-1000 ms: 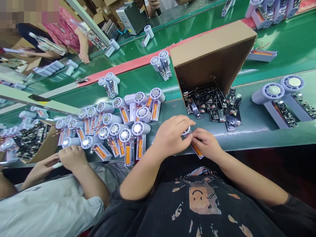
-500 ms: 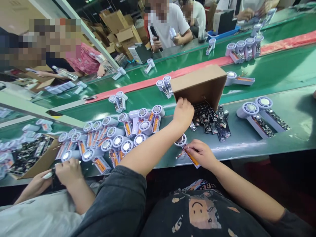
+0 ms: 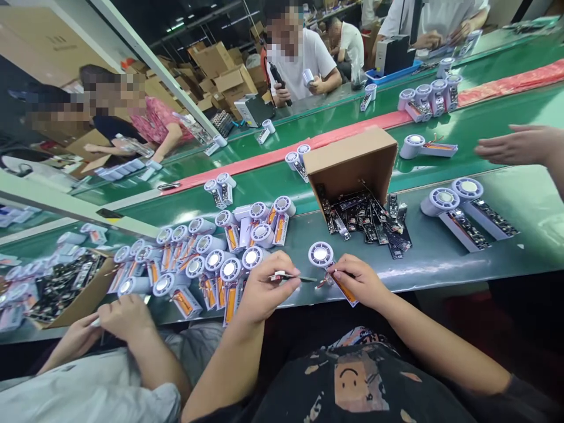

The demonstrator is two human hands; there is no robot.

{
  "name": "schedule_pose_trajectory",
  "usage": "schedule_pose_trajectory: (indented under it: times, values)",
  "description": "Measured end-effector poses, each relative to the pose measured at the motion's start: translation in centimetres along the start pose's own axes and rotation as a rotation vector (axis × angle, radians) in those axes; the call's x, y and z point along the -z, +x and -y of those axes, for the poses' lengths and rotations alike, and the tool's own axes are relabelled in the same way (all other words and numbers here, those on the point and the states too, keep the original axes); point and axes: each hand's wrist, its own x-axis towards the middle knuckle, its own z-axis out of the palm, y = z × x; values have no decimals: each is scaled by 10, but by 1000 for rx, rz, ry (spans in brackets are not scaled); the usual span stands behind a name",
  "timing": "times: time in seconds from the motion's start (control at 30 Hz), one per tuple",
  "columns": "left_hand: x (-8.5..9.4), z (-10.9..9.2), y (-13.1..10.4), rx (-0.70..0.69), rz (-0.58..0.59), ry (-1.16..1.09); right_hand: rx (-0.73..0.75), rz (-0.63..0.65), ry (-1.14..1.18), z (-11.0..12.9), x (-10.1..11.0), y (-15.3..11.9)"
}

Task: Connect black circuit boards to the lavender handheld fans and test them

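Near the bench's front edge, my left hand (image 3: pixel 271 286) pinches a small circuit board (image 3: pixel 288 276), whose thin end points right toward the fan unit. Just to the right, my right hand (image 3: pixel 356 279) has its fingers closed on the open handle of a lilac fan unit (image 3: pixel 321 254). An orange battery (image 3: pixel 346 292) shows in that handle, and thin wires (image 3: pixel 325 278) come out beside the fingertips. Behind both hands a cardboard box (image 3: pixel 352 151) lies tipped on its side, with dark circuit boards (image 3: pixel 374 218) spilling from its mouth.
Many lilac fan units (image 3: pixel 214 259) crowd the bench at left. Two fan units with boards (image 3: pixel 458 218) lie at right. Another person's hand (image 3: pixel 515 145) reaches in from the right. At lower left a neighbour's hands (image 3: pixel 126 317) work beside a box of boards (image 3: pixel 83 294).
My left hand has moved back from the cardboard box toward me and now holds a circuit board. My right hand stays at the fan unit. Another person's hand has come in at right.
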Motion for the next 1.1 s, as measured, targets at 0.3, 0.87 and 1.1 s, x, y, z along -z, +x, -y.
schedule_pose_trajectory:
  times: [0.3, 0.87, 1.1]
  values:
    - [-36, 32, -51, 576, -77, -194, -71, 85, -166, 17, -7, 11]
    - [-39, 39, -38, 754, -113, 2, 85, -13, -767, 40, -38, 6]
    - [-44, 49, -40, 835, -143, -270, 198, -76, -684, 35, -33, 6]
